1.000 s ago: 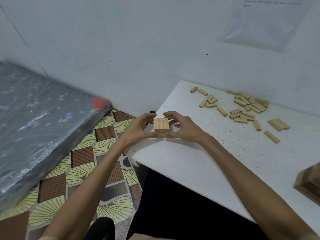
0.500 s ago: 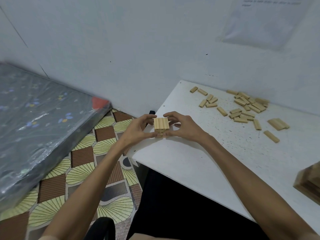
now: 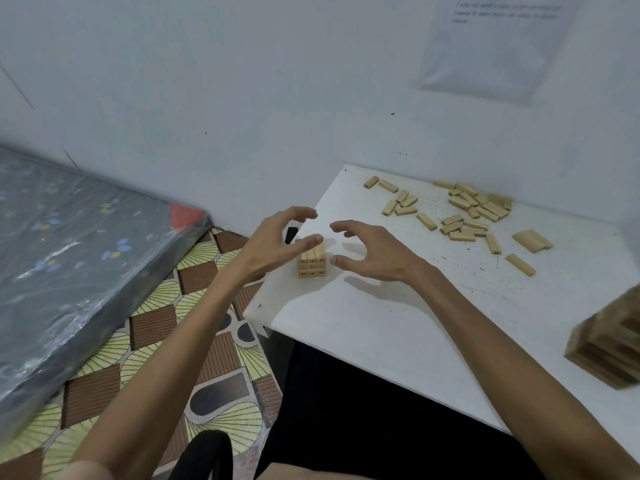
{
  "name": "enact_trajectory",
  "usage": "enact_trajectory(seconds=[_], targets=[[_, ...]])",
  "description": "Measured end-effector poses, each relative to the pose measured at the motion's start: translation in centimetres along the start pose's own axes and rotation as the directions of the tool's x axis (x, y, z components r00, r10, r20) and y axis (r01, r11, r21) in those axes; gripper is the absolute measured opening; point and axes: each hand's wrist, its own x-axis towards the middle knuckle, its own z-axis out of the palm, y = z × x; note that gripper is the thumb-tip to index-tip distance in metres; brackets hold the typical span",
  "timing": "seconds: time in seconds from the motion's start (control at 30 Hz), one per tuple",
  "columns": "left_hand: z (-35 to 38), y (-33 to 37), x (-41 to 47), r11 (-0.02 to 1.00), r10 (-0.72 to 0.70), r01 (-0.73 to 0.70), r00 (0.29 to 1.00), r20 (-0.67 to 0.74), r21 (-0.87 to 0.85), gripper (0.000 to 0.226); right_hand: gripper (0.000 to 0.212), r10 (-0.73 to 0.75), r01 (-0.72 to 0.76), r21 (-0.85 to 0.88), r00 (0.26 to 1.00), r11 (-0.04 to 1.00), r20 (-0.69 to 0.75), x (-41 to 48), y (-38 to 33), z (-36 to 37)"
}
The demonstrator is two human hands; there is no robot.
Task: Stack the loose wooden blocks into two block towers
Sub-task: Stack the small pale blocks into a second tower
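A short tower of pale wooden blocks (image 3: 312, 262) stands near the left edge of the white table (image 3: 381, 323), a few layers high. My left hand (image 3: 277, 239) hovers just left of it with fingers spread, its thumb in front of the tower's top. My right hand (image 3: 367, 251) hovers just right of it, fingers loosely curved, holding nothing. Neither hand grips the tower. Several loose blocks (image 3: 464, 211) lie scattered at the far side of the table. A second, darker block tower (image 3: 613, 344) stands at the right edge of the view, partly cut off.
A mattress wrapped in plastic (image 3: 69, 258) lies on the patterned floor (image 3: 166, 334) to the left. The table stands against a white wall with a sheet of paper (image 3: 498, 39) on it. The tower sits close to the table's left edge.
Both hands pinched the small tower before. Now they have let go and drawn slightly apart with fingers spread, and the tower stands on its own.
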Motion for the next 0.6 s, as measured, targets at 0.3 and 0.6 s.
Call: enact_trajectory(seconds=[0.3,0.6], targets=[[3.2,4.3,3.8,0.979,0.161,-0.176,0.976,0.147,0.099,0.045,0.054,0.089,-0.114,-0.188,0.987,0.976,-0.137,-4.6,1.4,-4.3],[9.1,8.0,7.1,0.955,0.264,-0.292,0.921,0.287,0.058,0.043,0.051,0.315,-0.377,-0.264,0.916,0.888,-0.248,-10.2,5.4,-6.9]])
